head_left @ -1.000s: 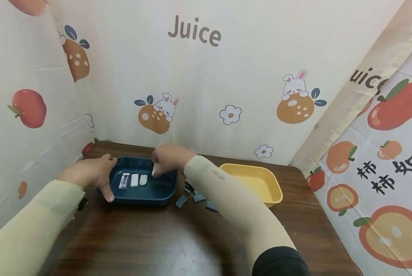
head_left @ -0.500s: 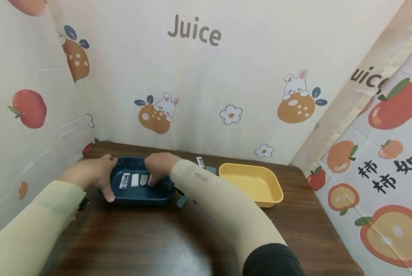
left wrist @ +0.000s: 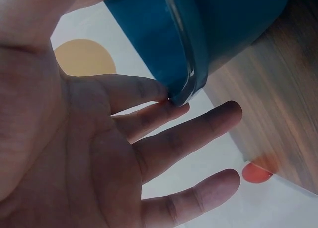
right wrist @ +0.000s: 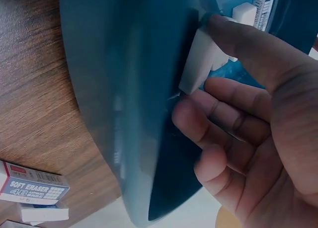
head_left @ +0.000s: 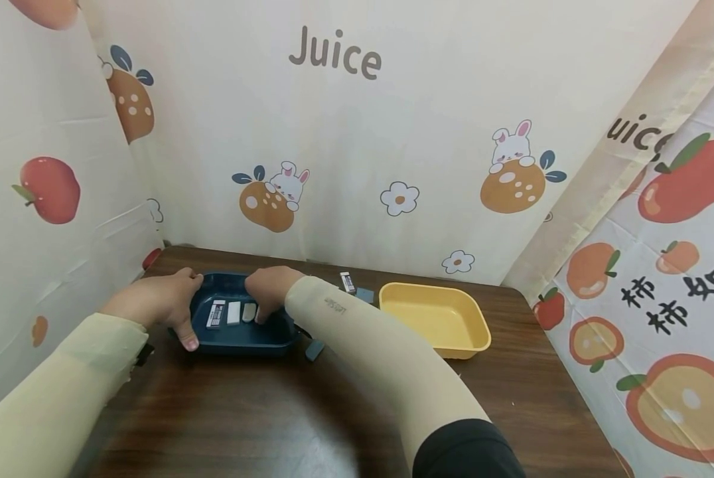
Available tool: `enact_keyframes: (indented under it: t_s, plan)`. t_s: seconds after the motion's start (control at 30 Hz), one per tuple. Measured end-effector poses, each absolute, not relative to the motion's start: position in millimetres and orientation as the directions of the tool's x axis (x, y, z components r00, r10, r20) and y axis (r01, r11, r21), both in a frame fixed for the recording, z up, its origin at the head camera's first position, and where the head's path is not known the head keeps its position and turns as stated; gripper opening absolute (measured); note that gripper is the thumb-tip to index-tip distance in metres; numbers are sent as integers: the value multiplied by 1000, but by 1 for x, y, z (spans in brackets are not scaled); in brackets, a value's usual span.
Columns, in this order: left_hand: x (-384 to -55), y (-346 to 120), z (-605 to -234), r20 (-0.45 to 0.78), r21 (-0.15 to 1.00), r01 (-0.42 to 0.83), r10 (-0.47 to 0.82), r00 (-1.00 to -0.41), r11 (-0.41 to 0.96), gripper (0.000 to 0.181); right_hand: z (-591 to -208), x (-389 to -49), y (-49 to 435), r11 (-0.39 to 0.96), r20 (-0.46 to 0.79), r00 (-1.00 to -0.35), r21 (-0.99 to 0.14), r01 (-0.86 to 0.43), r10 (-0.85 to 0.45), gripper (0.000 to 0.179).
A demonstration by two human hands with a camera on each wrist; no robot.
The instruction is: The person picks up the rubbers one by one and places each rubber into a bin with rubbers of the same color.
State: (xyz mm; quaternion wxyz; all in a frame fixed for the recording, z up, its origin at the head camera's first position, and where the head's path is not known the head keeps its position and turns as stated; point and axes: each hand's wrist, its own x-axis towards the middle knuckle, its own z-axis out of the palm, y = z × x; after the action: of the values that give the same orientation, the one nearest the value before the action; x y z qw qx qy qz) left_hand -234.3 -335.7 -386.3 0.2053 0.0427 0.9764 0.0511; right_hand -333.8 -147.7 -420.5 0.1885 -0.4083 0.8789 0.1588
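My right hand (head_left: 273,287) is inside the blue basin (head_left: 237,348). It pinches a white eraser (right wrist: 195,64) between thumb and fingers, low in the basin, standing on its edge in the right wrist view. Beside it lie a rounded white eraser (head_left: 249,312), a white block eraser (head_left: 233,312) and one in a printed sleeve (head_left: 215,313), lined up in a row. My left hand (head_left: 164,302) spans the basin's left end. Its fingers (left wrist: 184,141) are spread and fairly straight, with some fingertips at the rim's corner.
A yellow basin (head_left: 431,318) stands to the right on the wooden table. Between the basins lie an eraser in a printed sleeve (head_left: 348,282) and blue-grey blocks, one (head_left: 365,295) by the yellow basin, another (head_left: 314,350) near the blue one. My right forearm covers part of that area.
My right hand has moved left and down inside the blue basin with the white eraser, closer to the row. My left hand stays at the basin's left end.
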Motion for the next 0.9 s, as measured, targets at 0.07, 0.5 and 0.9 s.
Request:
enact_keyframes:
  t_s: [0.07,0.5,0.9]
  plan:
    - [-234,-336,-386,-397,117,64,106,-912,991,157,-421,-333,-148,605,-461,-592,138,-784,-662,46]
    - [-235,-338,-391,-397,123,45,90,-913,991,158,-392,-339,-110,551,-344,-511,-25,-834,-788,22]
    - [-241,-331,-390,-397,109,46,85,-914,993,163,-370,-355,-41,514,-123,-501,-125,-848,-857,17]
